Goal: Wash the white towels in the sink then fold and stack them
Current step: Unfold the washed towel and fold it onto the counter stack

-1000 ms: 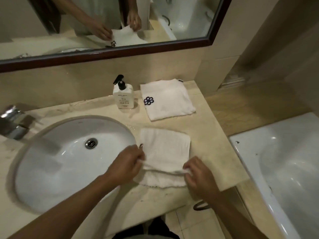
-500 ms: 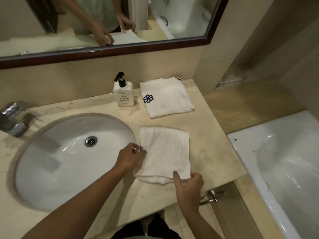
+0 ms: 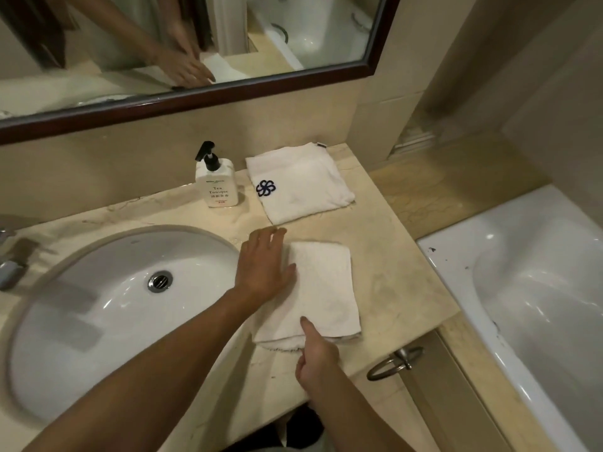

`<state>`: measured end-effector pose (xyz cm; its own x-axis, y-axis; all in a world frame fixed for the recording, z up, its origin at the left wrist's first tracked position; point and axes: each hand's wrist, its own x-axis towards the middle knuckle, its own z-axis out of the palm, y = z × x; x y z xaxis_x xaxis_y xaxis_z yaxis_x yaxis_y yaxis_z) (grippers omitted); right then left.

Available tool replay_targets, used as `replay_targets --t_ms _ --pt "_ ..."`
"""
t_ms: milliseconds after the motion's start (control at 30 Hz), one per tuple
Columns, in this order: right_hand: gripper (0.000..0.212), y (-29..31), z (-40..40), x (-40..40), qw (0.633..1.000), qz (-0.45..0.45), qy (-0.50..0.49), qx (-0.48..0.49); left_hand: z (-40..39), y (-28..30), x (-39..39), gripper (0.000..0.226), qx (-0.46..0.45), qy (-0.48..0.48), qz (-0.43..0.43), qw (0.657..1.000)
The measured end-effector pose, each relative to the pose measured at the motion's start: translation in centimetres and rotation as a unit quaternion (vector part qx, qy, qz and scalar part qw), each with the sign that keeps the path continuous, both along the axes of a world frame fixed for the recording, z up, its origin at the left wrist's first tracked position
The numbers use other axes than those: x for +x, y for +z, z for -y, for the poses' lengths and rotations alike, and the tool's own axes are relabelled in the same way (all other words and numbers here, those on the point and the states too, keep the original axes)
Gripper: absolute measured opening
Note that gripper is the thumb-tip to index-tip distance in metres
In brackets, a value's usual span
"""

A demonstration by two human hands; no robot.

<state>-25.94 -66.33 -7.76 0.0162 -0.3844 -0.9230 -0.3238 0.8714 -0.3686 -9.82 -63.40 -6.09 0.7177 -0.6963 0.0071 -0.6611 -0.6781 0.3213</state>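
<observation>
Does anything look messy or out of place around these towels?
Slightly. The near towel has a ragged lower layer poking out at its front edge, so the fold is uneven. Dark specks dot the bathtub rim.

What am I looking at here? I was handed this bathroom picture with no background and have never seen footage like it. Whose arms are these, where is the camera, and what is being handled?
There is no machine: a person wears a camera on their head, looking down at their own two arms. The left hand lies flat, fingers straight, on the left edge of a folded white towel on the beige countertop. The right hand pinches the towel's near edge, thumb on top. Behind it lies a second folded towel with a dark flower emblem, beside a soap pump bottle. The sink is on the left, a bathtub on the right. The mirror above reflects the hands.
</observation>
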Motion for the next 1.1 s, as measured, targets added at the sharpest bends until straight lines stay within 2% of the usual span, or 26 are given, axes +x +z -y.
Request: replay_targets --t_ms 67,167,233,300,400,467,500,533,567,600,667,700,733,767,833,900,967,1000,1033,1100 --pt "0.031 0.6 -0.4 1.0 0.999 0.007 -0.027 -0.031 2.8 0.0 1.4 0.074 0.061 -0.072 -0.016 0.995" --pt "0.01 1.3 -1.0 1.9 0.992 0.001 -0.017 -0.124 5.5 -0.6 2.9 0.067 0.151 -0.096 -0.161 0.971" --pt "0.005 2.6 -0.9 2.2 0.982 0.034 -0.043 -0.18 6.0 -0.9 3.7 0.066 0.161 -0.066 -0.244 0.954" --pt "0.011 2.9 -0.1 2.2 0.971 0.086 -0.093 -0.205 5.8 -0.7 4.3 0.063 0.164 -0.046 -0.303 0.938" --pt "0.014 3.0 1.9 0.7 0.959 0.147 -0.049 -0.238 3.2 0.3 4.2 0.071 0.095 0.023 -0.403 0.91" --pt "0.03 4.0 4.6 -0.4 0.945 0.197 0.048 -0.256 0.3 1.1 3.5 0.081 0.05 0.067 -0.459 0.885" --pt "0.034 4.6 6.6 -0.9 0.931 0.223 0.121 -0.264 -1.3 1.6 2.9 0.086 0.069 0.066 -0.455 0.885" --pt "0.036 5.8 8.2 -1.0 0.905 0.255 0.212 -0.268 -2.7 2.0 2.3 0.091 0.118 0.057 -0.412 0.902" --pt "0.037 6.9 9.8 -0.8 0.877 0.267 0.304 -0.261 -3.9 2.4 1.6 0.097 0.165 0.047 -0.34 0.925" --pt "0.036 7.7 11.3 -0.2 0.854 0.251 0.39 -0.236 -4.4 2.7 1.0 0.105 0.175 0.026 -0.248 0.952" --pt "0.028 8.0 13.4 2.0 0.803 0.162 0.543 -0.186 -3.9 2.7 0.7 0.117 0.114 -0.043 -0.132 0.984" --pt "0.02 7.8 13.9 3.3 0.759 0.125 0.613 -0.181 -3.4 2.1 0.8 0.118 0.094 -0.091 -0.129 0.983" --pt "0.013 7.1 14.3 4.3 0.716 0.096 0.663 -0.198 -2.6 1.9 0.8 0.116 0.082 -0.13 -0.169 0.974" --pt "0.013 6.4 14.6 5.0 0.691 0.077 0.684 -0.221 -1.8 1.5 0.6 0.109 0.066 -0.133 -0.248 0.957" --pt "0.019 4.9 14.8 5.8 0.696 0.049 0.667 -0.261 -1.2 0.8 -0.1 0.087 -0.023 -0.067 -0.392 0.917" --pt "0.023 4.2 14.4 5.3 0.682 0.019 0.647 -0.34 -0.7 -0.3 -0.3 0.072 -0.07 -0.002 -0.401 0.913" --pt "0.044 3.0 13.9 3.2 0.672 -0.037 0.565 -0.477 -0.5 -1.7 -0.1 0.063 -0.008 0.048 -0.37 0.928" --pt "0.056 2.7 13.2 1.9 0.7 -0.073 0.478 -0.526 -0.3 -2.0 0.0 0.064 0.023 0.064 -0.362 0.93" --pt "0.067 2.4 12.4 0.5 0.748 -0.105 0.378 -0.535 -0.2 -2.2 -0.1 0.07 0.042 0.07 -0.36 0.929" --pt "0.081 2.0 9.9 -1.8 0.859 -0.163 0.253 -0.414 0.0 -1.9 -0.6 0.088 0.072 0.066 -0.353 0.93"
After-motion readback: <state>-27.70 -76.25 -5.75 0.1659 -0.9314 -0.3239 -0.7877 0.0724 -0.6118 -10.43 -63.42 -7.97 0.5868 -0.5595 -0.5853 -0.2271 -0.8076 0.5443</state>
